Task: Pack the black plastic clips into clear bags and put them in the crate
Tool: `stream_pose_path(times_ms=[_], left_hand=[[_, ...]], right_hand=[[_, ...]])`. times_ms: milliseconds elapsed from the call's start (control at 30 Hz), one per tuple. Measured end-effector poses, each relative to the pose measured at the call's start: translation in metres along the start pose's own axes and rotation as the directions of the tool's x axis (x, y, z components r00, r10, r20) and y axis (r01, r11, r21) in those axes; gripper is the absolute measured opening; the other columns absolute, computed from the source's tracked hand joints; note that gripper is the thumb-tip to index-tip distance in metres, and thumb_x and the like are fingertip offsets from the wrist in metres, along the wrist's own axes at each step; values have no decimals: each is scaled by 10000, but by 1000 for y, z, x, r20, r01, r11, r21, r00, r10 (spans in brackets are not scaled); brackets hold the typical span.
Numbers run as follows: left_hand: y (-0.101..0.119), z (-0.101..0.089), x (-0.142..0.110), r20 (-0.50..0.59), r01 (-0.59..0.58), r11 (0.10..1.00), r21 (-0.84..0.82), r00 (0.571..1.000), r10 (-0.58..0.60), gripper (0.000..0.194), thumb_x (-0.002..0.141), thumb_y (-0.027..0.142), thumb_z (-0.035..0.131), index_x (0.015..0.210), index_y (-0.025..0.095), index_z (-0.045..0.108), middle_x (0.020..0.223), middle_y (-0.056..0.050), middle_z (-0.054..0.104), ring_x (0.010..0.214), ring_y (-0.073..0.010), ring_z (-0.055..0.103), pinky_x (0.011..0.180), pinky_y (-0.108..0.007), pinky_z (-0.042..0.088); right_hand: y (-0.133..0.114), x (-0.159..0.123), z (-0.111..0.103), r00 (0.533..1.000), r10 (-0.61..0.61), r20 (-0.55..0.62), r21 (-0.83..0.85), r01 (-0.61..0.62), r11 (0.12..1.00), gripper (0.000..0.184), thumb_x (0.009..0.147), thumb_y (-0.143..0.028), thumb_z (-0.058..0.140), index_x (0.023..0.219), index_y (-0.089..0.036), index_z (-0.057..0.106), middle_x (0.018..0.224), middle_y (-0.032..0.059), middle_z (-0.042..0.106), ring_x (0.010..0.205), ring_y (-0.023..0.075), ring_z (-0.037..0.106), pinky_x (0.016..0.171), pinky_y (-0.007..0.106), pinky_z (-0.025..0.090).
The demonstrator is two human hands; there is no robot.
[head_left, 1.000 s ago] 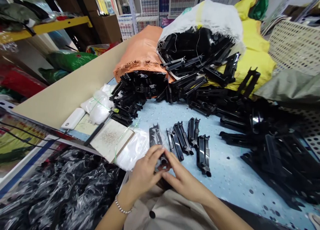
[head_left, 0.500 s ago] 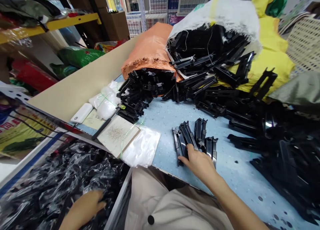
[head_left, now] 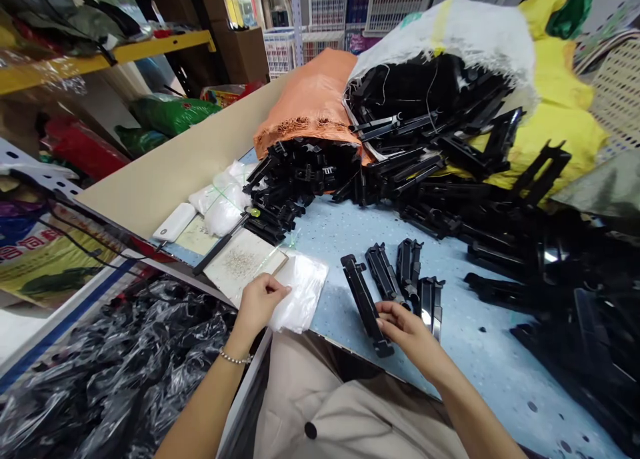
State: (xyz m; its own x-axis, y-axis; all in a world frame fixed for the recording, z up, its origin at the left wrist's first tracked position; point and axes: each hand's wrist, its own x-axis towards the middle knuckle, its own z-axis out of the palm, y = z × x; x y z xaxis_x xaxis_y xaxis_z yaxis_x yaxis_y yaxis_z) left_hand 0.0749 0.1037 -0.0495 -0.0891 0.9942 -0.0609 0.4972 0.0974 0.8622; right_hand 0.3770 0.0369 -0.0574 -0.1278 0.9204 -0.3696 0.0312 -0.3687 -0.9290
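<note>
My right hand grips a long black plastic part by its side, raised at a slant over the blue table top. Just beyond it, several similar black parts lie side by side. On the left, my left hand is at the near left edge of a stack of clear plastic bags. Its thumb and forefinger are pinched together on the top bag's edge; the fingertips partly hide the contact. A whitish board lies under and beside the bags.
Black parts spill from an orange sack and a white sack at the back. More form a dark heap on the right. Bagged black pieces fill a container at lower left. A white device and a black-handled tool lie left.
My left hand has risen from the container of bagged pieces to the clear bags. My right hand has lifted the leftmost black part out of the row and turned it.
</note>
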Motion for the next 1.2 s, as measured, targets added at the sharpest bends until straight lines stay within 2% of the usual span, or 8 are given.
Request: stream_pose_path(times_ms=[133, 333, 433, 600, 800, 1000, 1100, 1200], left_hand=[[2, 13, -5, 132, 200, 904, -379, 978, -161, 250, 592, 357, 774, 641, 139, 662, 594, 15, 593, 552, -108, 501, 546, -217, 378], [5, 32, -17, 115, 151, 888, -434, 987, -111, 156, 590, 253, 765, 596, 147, 651, 650, -18, 667, 618, -129, 580, 610, -230, 442], [9, 35, -21, 173, 144, 886, -440, 982, -74, 169, 636, 245, 732, 574, 150, 606, 597, -7, 642, 563, -117, 556, 560, -218, 425], [7, 29, -20, 19, 120, 821, -559, 991, -132, 185, 717, 281, 686, 685, 157, 553, 747, -41, 684, 670, -148, 629, 626, -250, 489], [2, 24, -22, 41, -311, 950, -21, 949, 311, 220, 806, 108, 478, 848, 193, 677, 967, -67, 670, 940, -199, 630, 888, -364, 488], [-3, 27, -12, 142, -325, 938, 124, 941, 307, 388, 829, 128, 498, 1194, 201, 606, 1210, -102, 590, 736, -140, 638, 770, -325, 553], [-1, 25, -11, 80, -364, 912, 189, 931, 355, 532, 833, 73, 444, 1347, 204, 481, 1350, -124, 503, 1043, -200, 621, 920, -361, 522], [12, 28, -27, 205, -525, 823, 217, 849, 488, 623, 857, 40, 375, 1455, 208, 326, 1449, -127, 411, 1320, -234, 428, 1086, -413, 398]], right_hand=[[-5, 6, 26, 986, 38, 160, 355, -93, 930, 336, 766, -394, 721, 1002, -175, 623, 869, 49, 695, 737, 165, 661, 650, 269, 499], [-19, 40, 75, 926, 73, 371, 555, -285, 782, 295, 716, -300, 781, 925, -124, 668, 789, 60, 710, 679, 151, 691, 578, 214, 539], [-20, 55, 86, 923, 48, 382, 597, -286, 750, 246, 695, -244, 793, 854, -89, 689, 725, 65, 711, 608, 122, 673, 537, 173, 542], [-8, 63, 72, 950, 112, 292, 626, -278, 729, 203, 636, -216, 824, 757, -116, 695, 722, 65, 724, 668, 164, 710, 545, 179, 566], [-10, 56, 57, 980, 140, 141, 566, -196, 801, 224, 664, -263, 810, 804, -127, 701, 741, 60, 723, 665, 154, 697, 545, 183, 545], [-6, 17, 48, 903, 156, 401, 482, -353, 802, 212, 696, -278, 782, 796, -114, 692, 744, 67, 710, 626, 157, 690, 547, 211, 545], [10, 12, 46, 850, 275, 449, 394, -465, 793, 201, 662, -234, 795, 772, -107, 685, 703, 55, 695, 598, 137, 691, 528, 162, 539], [16, 20, 47, 860, 296, 417, 424, -472, 773, 203, 653, -226, 801, 775, -115, 684, 722, 51, 695, 607, 131, 699, 517, 137, 535]])
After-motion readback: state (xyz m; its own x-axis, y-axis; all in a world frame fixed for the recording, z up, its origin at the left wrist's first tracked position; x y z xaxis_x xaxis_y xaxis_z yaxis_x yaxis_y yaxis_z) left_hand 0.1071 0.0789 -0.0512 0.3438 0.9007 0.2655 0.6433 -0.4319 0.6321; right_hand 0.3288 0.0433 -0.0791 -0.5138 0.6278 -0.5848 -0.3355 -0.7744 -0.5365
